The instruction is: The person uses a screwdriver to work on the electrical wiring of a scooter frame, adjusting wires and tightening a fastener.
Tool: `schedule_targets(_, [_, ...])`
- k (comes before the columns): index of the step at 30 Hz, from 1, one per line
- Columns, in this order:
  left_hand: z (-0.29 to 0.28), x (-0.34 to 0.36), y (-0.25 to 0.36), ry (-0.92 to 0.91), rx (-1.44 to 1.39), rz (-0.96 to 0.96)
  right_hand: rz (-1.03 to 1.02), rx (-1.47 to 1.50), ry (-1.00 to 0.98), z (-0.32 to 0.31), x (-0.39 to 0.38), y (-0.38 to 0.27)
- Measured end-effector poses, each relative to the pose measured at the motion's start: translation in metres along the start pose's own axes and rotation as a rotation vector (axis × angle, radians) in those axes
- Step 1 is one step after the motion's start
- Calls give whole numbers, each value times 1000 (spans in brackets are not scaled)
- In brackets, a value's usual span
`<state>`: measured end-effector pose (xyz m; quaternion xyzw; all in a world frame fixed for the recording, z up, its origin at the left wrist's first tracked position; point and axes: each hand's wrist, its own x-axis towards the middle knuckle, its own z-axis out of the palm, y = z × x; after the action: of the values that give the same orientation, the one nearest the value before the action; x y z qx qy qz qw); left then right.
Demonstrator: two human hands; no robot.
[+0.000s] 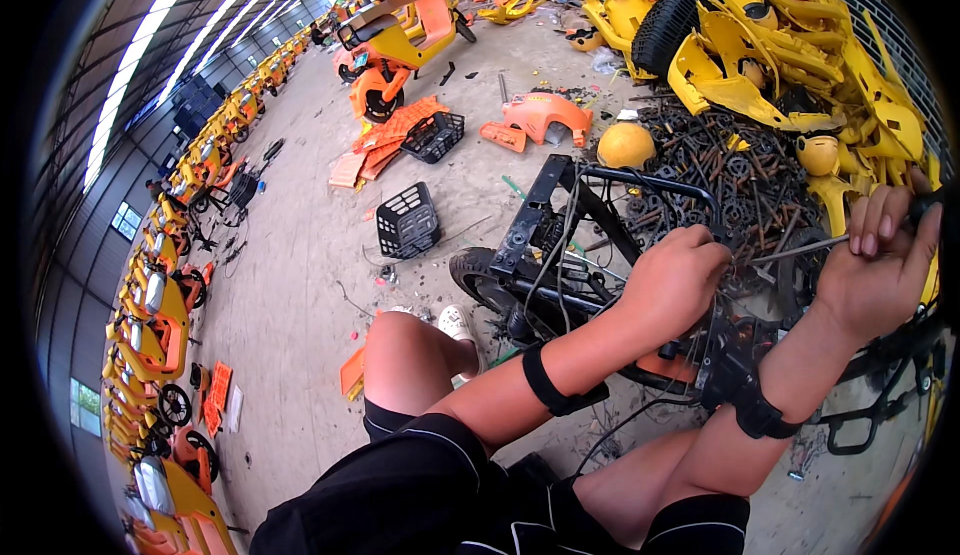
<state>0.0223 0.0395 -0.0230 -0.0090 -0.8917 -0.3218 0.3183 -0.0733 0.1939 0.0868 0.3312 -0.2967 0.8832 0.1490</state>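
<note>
Clearly, both bare hands are up over the black frame [530,220], which sits in front of the person's knees. The left hand [678,277] is above the middle of the frame, back of the hand upward, its fingers bent inward and bunched together; the fingertips turn out of sight, so I cannot tell whether they close on anything. The right hand [880,265], above the right-hand end of the frame, is wrapped around a tool [800,251] with a thin metal shaft, its fingers folded over and the thumb alongside. That shaft slants across above the frame toward the left hand, its far end just beside the left fingers, and a dark end shows beyond the right hand.

The left forearm reaches diagonally from the near side of the frame across it, the wrist nearly in line. The right forearm climbs more steeply along the frame's near right side, and that hand sits higher and farther right than the left one. Each forearm wears a black strap, the left one [545,380] and the right one [765,417].

A small black wheel [480,280] stands at the left end of the frame. Beyond the frame lie a heap of rusty metal parts [720,170] and a yellow dome [627,145]; left of it, a black crate [408,220] rests on the floor
</note>
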Motion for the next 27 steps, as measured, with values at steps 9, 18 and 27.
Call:
schedule_targets(9, [-1,3,-2,-1,-47,-27,6,-19,13,2,0,-1])
schedule_targets(18, [0,3,-6,2,-105,-37,-8,-129,17,5,-1,0])
schedule_targets(27, [-1,3,-5,-6,-120,-59,7,-131,27,5,-1,-3])
